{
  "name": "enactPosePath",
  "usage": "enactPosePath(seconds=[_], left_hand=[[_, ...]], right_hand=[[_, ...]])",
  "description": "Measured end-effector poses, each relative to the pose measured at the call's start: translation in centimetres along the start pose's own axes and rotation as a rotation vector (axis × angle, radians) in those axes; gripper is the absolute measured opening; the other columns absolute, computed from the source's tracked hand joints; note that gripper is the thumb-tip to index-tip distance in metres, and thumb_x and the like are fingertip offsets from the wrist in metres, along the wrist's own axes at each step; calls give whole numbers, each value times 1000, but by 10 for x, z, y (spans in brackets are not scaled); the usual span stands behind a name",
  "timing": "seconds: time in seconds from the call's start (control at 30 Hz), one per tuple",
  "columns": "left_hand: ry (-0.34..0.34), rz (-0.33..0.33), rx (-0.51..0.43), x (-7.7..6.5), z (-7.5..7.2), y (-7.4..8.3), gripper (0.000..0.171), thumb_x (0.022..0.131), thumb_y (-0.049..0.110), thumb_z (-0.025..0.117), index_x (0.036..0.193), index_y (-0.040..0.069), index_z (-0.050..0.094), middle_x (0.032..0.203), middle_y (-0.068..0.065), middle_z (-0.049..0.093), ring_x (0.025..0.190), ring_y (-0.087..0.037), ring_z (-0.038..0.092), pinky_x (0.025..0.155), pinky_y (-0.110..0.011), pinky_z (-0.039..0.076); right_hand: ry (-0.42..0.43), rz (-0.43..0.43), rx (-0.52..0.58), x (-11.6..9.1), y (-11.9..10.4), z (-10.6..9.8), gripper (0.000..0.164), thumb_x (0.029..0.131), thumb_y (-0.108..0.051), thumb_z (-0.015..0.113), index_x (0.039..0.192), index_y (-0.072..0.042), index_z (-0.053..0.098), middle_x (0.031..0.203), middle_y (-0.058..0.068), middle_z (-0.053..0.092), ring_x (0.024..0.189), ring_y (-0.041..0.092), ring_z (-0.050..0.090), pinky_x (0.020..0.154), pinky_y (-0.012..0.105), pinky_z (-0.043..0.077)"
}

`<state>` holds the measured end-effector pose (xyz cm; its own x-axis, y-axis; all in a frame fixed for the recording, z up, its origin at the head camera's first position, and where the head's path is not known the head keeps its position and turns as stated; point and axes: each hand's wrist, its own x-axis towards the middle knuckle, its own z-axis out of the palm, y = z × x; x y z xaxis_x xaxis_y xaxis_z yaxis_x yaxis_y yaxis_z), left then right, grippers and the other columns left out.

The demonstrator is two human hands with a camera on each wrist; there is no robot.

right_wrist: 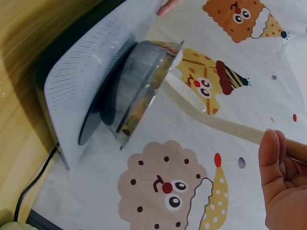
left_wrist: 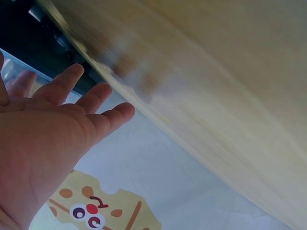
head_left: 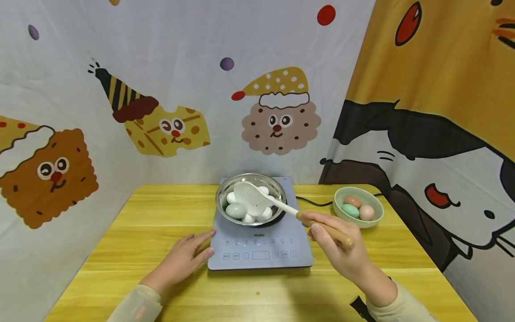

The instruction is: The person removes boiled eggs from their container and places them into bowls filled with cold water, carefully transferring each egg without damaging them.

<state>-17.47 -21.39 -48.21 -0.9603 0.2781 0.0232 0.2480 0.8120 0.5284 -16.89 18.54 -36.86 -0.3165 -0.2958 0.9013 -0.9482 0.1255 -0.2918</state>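
Observation:
My right hand grips the wooden handle of a white slotted spoon. The spoon's holed head is over a steel basin holding several white eggs and a pale green egg. This basin sits on a grey-blue induction cooker. In the right wrist view, the slotted spoon reaches past the basin's rim, with fingers and thumb around its handle. At the cooker's left edge, my left hand rests with fingers extended; the left wrist view shows these fingers spread.
To the right stands a pale green bowl with a brown egg, a mint-green egg and a pinkish egg. A black cord runs from behind the cooker along the wooden table. A cartoon-printed cloth hangs behind.

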Motion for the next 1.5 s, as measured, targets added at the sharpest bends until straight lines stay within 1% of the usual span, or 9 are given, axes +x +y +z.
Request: enactPosePath(seconds=[0.13, 0.3, 0.4, 0.5, 0.67, 0.9, 1.03, 1.2, 1.5], left_hand=[[-5, -2, 1, 0, -1, 1, 60, 110, 55, 54, 163, 29, 48, 161, -13, 56, 149, -62, 41, 123, -77, 29], [0, 0, -5, 0, -2, 0, 60, 110, 55, 53, 163, 27, 47, 162, -11, 55, 149, -61, 40, 123, -78, 28], [0, -4, -5, 0, -1, 0, 60, 110, 55, 53, 163, 27, 47, 162, -10, 55, 149, -62, 40, 124, -77, 28], [-2, -4, -1, -1, 0, 0, 60, 110, 55, 53, 163, 27, 47, 162, -11, 55, 149, -62, 40, 123, -78, 28], [-3, -2, -6, 0, 1, 2, 60, 110, 54, 54, 163, 28, 48, 161, -11, 56, 149, -62, 40, 122, -78, 30], [-5, -2, -2, -1, -1, 4, 59, 110, 54, 54, 162, 28, 49, 161, -10, 57, 149, -61, 41, 122, -77, 30], [-8, 5, -1, -1, -2, 5, 59, 110, 53, 54, 162, 28, 49, 161, -10, 57, 148, -61, 42, 123, -77, 30], [-8, 5, -9, -1, -2, 5, 59, 110, 53, 55, 162, 27, 49, 161, -11, 56, 148, -62, 41, 122, -77, 30], [-11, 2, -7, -1, -1, 1, 60, 110, 56, 53, 163, 27, 48, 162, -10, 56, 149, -62, 40, 122, -78, 30]], right_hand=[[-4, 35, -6, 4, -5, -1, 22, 102, 9, 59, 117, 17, 73, 112, 19, 81, 86, 4, 73, 73, 14, 62], [-39, 148, -16, 14, -5, 4, 30, 95, 19, 56, 116, 12, 76, 105, 21, 81, 81, 4, 73, 68, 15, 61], [-45, 301, 34, 18, -2, 10, 29, 98, 18, 54, 115, 9, 77, 104, 13, 83, 74, 11, 71, 64, 20, 62], [-21, 537, 94, 20, 2, 14, 26, 107, 6, 53, 115, 7, 78, 99, 7, 82, 69, 20, 68, 60, 28, 62], [109, 902, 185, 18, 15, 14, 35, 114, -16, 49, 121, 4, 76, 90, 10, 82, 67, 17, 70, 59, 34, 64], [268, 1201, 435, 3, 36, 4, 41, 115, -23, 40, 120, -7, 77, 91, 7, 82, 71, 14, 70, 68, 30, 66], [294, 1219, 502, -5, 39, -7, 43, 116, -24, 39, 113, -14, 80, 93, 6, 83, 74, 14, 71, 70, 28, 65], [298, 1121, 533, -6, 36, -33, 45, 117, -25, 37, 116, -6, 78, 99, 8, 84, 78, 14, 73, 72, 27, 66], [396, 1067, 575, -19, 14, -118, 41, 117, -25, 41, 121, -5, 77, 103, 13, 84, 83, 18, 79, 72, 28, 67]])
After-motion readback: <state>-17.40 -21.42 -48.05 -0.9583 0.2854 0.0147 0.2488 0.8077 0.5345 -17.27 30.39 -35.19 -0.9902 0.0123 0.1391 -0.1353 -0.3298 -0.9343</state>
